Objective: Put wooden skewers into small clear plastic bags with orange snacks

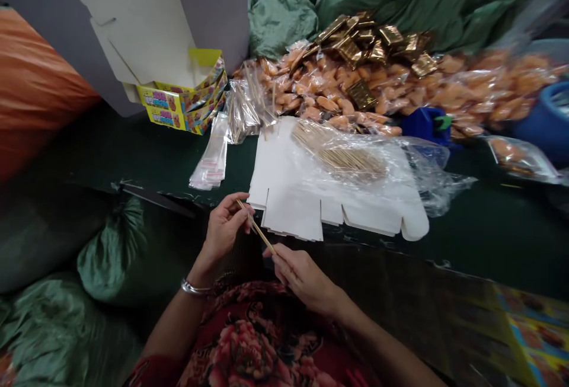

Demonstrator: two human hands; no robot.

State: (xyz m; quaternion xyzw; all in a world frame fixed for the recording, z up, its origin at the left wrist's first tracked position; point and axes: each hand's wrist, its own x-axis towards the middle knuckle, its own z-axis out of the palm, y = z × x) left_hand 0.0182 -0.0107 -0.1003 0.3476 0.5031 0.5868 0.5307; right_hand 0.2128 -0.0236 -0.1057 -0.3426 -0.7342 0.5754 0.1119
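My left hand (225, 225) is closed on the upper part of a few thin bamboo sticks (262, 236). My right hand (299, 271) pinches the lower end of the same sticks. They slant down to the right in front of my body, just off the table's near edge. A shiny clear patch shows by my left fingertips, too small to name. Beyond the hands, a pile of similar sticks (351, 160) lies in a clear plastic bag (400, 165) on flattened white cardboard (291, 209). To its left are flat clear sachets (212, 159) and bagged sticks (242, 108).
Orange pieces in clear wrappers (329, 102) and gold packets (368, 40) are heaped along the back. A yellow printed box (178, 105) stands at the left. A blue tape dispenser (427, 126) and a blue tub (544, 123) are at the right. Green sacks (120, 250) lie below left.
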